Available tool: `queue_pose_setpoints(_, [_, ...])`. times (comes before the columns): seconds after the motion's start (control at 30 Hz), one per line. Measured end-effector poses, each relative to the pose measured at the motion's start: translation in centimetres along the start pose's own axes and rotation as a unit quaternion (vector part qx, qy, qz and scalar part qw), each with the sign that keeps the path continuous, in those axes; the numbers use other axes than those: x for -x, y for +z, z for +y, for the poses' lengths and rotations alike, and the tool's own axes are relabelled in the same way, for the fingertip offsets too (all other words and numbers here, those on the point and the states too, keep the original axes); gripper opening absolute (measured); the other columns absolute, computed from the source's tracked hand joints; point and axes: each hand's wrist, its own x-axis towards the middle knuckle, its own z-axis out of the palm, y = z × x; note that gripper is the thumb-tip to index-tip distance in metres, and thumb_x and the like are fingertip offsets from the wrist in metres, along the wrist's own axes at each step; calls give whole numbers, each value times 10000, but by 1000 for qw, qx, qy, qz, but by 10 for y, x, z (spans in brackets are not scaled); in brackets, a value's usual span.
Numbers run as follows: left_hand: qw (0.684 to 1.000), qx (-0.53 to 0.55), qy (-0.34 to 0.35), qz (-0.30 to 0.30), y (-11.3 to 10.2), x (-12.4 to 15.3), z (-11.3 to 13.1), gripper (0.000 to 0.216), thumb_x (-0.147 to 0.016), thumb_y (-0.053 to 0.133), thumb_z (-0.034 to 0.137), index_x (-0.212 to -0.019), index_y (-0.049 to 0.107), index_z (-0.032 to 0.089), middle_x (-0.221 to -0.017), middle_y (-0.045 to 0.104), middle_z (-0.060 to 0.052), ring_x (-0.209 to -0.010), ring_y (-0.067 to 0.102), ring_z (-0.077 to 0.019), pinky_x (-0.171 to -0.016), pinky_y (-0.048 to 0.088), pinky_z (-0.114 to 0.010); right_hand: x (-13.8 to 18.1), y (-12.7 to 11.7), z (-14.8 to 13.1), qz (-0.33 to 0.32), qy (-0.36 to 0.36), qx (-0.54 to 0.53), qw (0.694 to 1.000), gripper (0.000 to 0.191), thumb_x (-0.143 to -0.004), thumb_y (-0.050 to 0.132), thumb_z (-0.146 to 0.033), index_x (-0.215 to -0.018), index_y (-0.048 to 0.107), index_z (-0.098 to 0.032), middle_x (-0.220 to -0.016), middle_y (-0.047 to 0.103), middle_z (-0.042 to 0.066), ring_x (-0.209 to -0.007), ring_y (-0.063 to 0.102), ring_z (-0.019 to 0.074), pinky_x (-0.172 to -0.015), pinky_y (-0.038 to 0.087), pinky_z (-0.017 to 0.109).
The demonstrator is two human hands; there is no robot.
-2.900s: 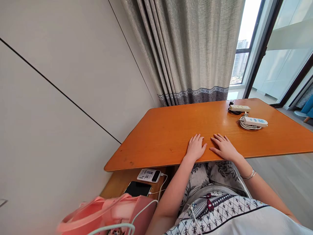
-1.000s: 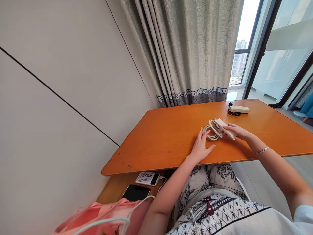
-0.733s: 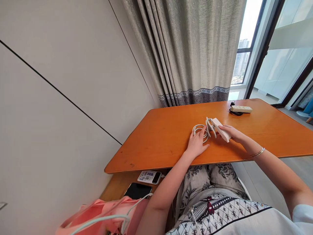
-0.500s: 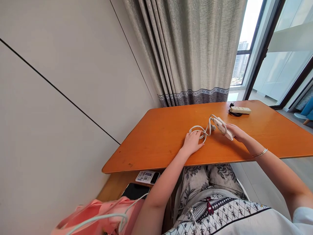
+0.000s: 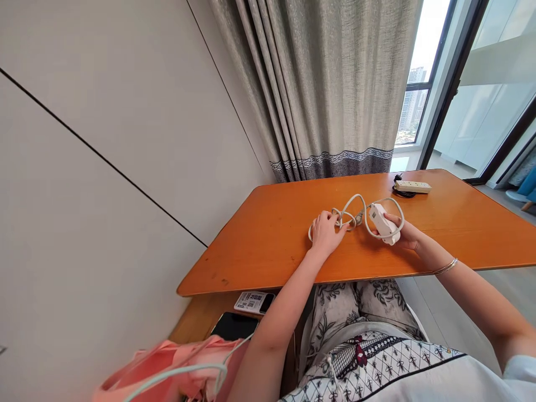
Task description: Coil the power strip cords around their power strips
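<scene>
My right hand (image 5: 405, 231) is closed round a white power strip (image 5: 382, 224), tilted above the orange-brown table (image 5: 259, 240). A loop of its white cord (image 5: 355, 196) hangs in front of the strip. On the left, my left hand (image 5: 327, 233) grips coils of that cord close to the tabletop, fingers bent round them. Between the hands lies the grey-white plug (image 5: 359, 218), partly covered by the cord.
A second, cream power strip (image 5: 412, 187) with a black cord (image 5: 404, 194) lies at the far right of the table. Below the table's left edge are a black phone (image 5: 234, 325), a white labelled box (image 5: 251, 302) and a pink bag (image 5: 167, 368).
My right hand has turned the power strip so its face shows more, and the cord loop has swung over it. My left hand has shifted slightly left and up with the coils.
</scene>
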Motion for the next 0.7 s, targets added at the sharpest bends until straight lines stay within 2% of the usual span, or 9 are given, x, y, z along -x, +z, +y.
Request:
queue_pose_setpoints(0.07, [999,31,8,27,-1,-4,-4,255,-946,538,413,-880,653,195,-1034,599,-94,-994,567,-241,-912,422,-378,0,-2,0,9,-6,-14,1000,368,-968,463,-472,-1133,605,-175,-834,751,111,-591,670,173,-478,507,241])
queue_pose_setpoints(0.13, [995,88,5,53,-2,-9,-12,321,-966,490,388,-719,567,198,-893,590,-72,-882,556,-214,-851,427,-352,1,-4,-1,12,-31,-19,999,353,-967,466,-479,-1121,600,-191,-822,748,89,-544,637,156,-446,477,232])
queue_pose_setpoints(0.23, [964,236,-58,107,-5,-20,-28,449,-960,482,466,-595,417,215,-660,472,-10,-672,469,-165,-706,413,-299,4,-9,-2,39,-77,-18,996,301,-963,495,-481,-1059,605,-218,-759,726,49,-513,604,145,-423,454,227])
queue_pose_setpoints(0.3, [903,370,-135,172,-9,-29,-41,497,-943,481,551,-588,381,219,-596,397,19,-589,398,-138,-620,383,-266,5,-14,-3,81,-99,-17,992,275,-958,522,-470,-1003,614,-215,-717,707,44,-535,613,153,-458,489,237])
queue_pose_setpoints(0.37, [810,487,-202,257,-17,-38,-57,516,-922,493,598,-601,345,222,-584,346,41,-547,350,-115,-577,365,-238,7,-20,-3,125,-107,-6,986,252,-948,557,-444,-978,626,-204,-720,706,55,-576,633,165,-508,527,248])
queue_pose_setpoints(0.43, [727,558,-249,313,-29,-46,-77,499,-918,496,593,-629,321,226,-589,295,62,-513,307,-101,-550,363,-217,7,-28,-3,155,-103,18,982,241,-935,585,-422,-990,636,-193,-767,721,75,-630,659,181,-534,544,256])
queue_pose_setpoints(0.5, [669,578,-294,364,-44,-51,-101,477,-936,454,584,-660,296,229,-602,246,76,-488,258,-93,-523,344,-202,7,-38,-4,178,-100,55,977,259,-923,591,-423,-1015,638,-185,-807,733,90,-645,670,194,-509,533,263])
queue_pose_setpoints(0.6, [625,521,-360,456,-67,-52,-137,456,-956,372,592,-699,264,231,-640,231,73,-491,243,-88,-512,319,-195,6,-56,-8,215,-111,116,963,326,-918,562,-453,-1069,627,-172,-826,741,101,-624,670,200,-466,504,264])
queue_pose_setpoints(0.7, [615,485,-387,486,-85,-45,-163,430,-983,293,564,-717,228,233,-667,221,65,-513,229,-96,-515,297,-202,8,-79,-13,257,-128,143,947,393,-914,523,-478,-1125,602,-155,-885,747,127,-667,691,211,-507,527,276])
